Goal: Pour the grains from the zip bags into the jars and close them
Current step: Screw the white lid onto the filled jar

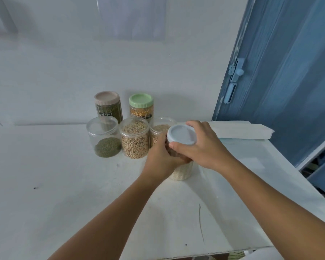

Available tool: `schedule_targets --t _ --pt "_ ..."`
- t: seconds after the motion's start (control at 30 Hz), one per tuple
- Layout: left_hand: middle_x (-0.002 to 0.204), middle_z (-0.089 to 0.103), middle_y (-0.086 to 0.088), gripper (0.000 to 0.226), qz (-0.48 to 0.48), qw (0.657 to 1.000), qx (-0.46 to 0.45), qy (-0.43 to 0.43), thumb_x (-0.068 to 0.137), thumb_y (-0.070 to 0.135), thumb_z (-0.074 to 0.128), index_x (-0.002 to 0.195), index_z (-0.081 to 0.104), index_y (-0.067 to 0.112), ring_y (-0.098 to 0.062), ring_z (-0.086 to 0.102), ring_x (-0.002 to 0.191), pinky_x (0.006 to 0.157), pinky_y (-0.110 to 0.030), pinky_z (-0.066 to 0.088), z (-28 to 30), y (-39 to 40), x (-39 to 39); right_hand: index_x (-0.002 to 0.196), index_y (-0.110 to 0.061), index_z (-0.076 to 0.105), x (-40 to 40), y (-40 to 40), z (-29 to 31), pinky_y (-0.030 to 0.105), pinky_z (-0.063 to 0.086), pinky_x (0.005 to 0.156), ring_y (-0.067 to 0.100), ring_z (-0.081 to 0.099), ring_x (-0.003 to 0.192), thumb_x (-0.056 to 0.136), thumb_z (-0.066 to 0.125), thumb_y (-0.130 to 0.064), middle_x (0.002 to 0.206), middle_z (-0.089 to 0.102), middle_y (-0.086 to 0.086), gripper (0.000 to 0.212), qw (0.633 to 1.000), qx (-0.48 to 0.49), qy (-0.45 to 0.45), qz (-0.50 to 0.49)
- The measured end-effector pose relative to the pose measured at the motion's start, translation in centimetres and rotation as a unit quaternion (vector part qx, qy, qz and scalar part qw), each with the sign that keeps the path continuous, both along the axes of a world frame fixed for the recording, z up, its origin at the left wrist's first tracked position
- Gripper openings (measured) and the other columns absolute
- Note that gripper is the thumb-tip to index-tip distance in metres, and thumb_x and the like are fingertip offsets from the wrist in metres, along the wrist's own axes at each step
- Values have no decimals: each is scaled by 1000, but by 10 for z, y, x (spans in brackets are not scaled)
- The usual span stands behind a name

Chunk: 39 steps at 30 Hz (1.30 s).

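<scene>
The left hand [160, 158] is gripping the jar [182, 170] of pale grains on the table [64, 194], while the right hand [201, 145] is clasping its blue lid [181, 135] on top. Other jars [134, 137] are standing just beyond the left hand.

White table [45, 184] fills lower frame; pale wall [64, 72] behind, upper left; blue door [289, 81] w/ latch [235, 69] upper right.
</scene>
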<state>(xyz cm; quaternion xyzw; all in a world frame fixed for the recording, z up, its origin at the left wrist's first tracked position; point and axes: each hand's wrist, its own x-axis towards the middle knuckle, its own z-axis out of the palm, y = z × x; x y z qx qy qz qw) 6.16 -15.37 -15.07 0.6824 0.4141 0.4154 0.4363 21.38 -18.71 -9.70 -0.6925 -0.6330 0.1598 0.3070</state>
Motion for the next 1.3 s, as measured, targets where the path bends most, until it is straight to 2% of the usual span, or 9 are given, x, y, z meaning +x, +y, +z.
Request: schedule_targets --t 0.1,0.23,0.33,0.47,0.6,0.8,1.0,1.1,1.3 --pt "114 67 19 92 -38 995 16 90 65 24 98 141 47 33 3 65 100 76 -14 51 4 10 9 149 -42 40 20 3 -3 35 44 105 13 45 128 82 72 -67 133 45 -6 78 1000 24 -6 11" --pt "157 46 -1 116 -27 960 84 266 75 24 92 164 17 28 -20 46 142 116 -43 44 17 25 -15 147 -48 48 40 7 -7 33 40 112 15 39 137 84 70 -69 144 39 -8 69 997 33 -34 61" --pt "168 26 -4 105 5 896 166 412 87 29 81 165 11 24 -26 22 155 128 -47 21 32 49 -27 154 -50 37 52 6 -8 43 29 120 20 20 144 75 75 -73 157 20 -11 91 988 -3 -126 90" --pt "174 11 -5 93 -27 817 190 543 95 44 70 166 14 20 -30 8 160 128 -48 10 36 77 -20 155 -51 34 57 8 -12 44 34 117 20 25 138 75 81 -65 155 25 -10 93 983 16 -158 95" --pt "165 37 -7 69 -19 810 208 547 99 37 67 158 37 18 -29 36 150 124 -42 25 40 77 -9 155 -51 35 62 18 -11 41 31 116 23 25 135 77 81 -63 157 27 -8 91 980 26 -176 86" --pt "155 52 -2 65 -32 801 205 562 95 42 71 153 46 24 -25 54 137 113 -42 43 50 54 -15 150 -50 45 76 30 -5 38 30 112 23 23 122 76 88 -52 142 24 -2 86 974 45 -213 68" --pt "162 45 -2 70 -33 796 196 571 96 44 70 157 41 26 -24 50 142 117 -44 41 50 30 -28 151 -38 44 86 50 -11 45 37 114 28 34 135 90 71 0 155 39 -3 77 968 65 -216 109" --pt "164 40 -2 71 -25 807 180 561 96 41 71 159 39 27 -24 47 144 117 -44 41 49 26 -26 152 -30 42 89 58 -13 45 26 121 31 32 147 87 78 -6 164 35 3 78 962 63 -229 136" --pt "167 34 -2 74 -16 825 166 539 95 35 73 159 38 26 -23 40 149 120 -42 35 47 26 -23 142 -25 53 96 70 -12 41 38 112 24 42 140 86 83 -13 153 49 -2 65 965 85 -193 155"
